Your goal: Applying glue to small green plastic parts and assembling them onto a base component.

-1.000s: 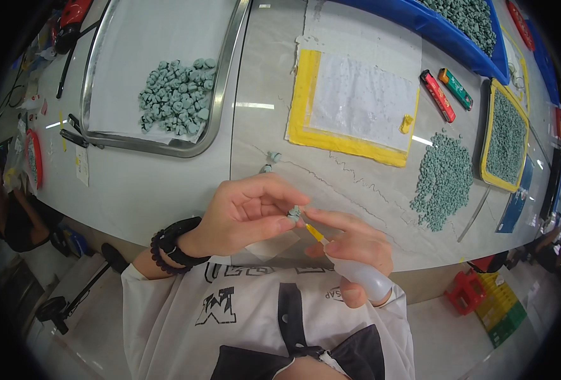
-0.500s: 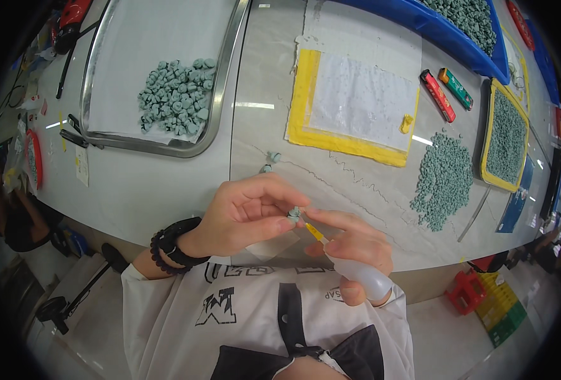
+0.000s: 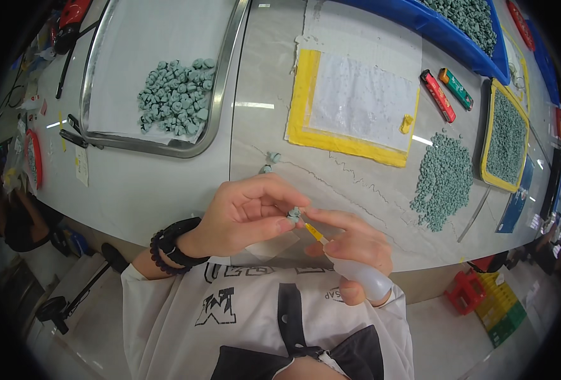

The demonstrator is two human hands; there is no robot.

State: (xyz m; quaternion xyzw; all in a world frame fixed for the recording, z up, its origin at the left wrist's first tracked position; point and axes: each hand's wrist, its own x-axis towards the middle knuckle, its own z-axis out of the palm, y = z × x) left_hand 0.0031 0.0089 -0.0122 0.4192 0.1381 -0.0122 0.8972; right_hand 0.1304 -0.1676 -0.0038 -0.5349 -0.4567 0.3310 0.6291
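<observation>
My left hand (image 3: 239, 212) pinches a small grey-green moulded piece (image 3: 294, 214) between thumb and fingertips, above the near part of the table. In my right hand (image 3: 359, 244) is a translucent white squeeze bottle (image 3: 366, 277) with a yellow nozzle (image 3: 315, 232). The nozzle tip sits close beside the piece; whether it touches I cannot tell. My right index finger reaches out to the piece's side. Two similar grey-green pieces (image 3: 274, 156) lie on the table just beyond my left hand.
A metal tray (image 3: 195, 149) with many larger grey-green pieces is at far left. A yellow-edged white sheet (image 3: 350, 151) lies ahead. To the right are a heap of tiny pieces (image 3: 443, 180), a yellow-rimmed tray (image 3: 485, 171), red (image 3: 437, 95) and green (image 3: 455, 88) box-cutter-like objects and a blue bin (image 3: 413, 31).
Hardly anything differs: both hands, the small piece and the bottle keep nearly the same place. At the far right edge, another person has shifted slightly.
</observation>
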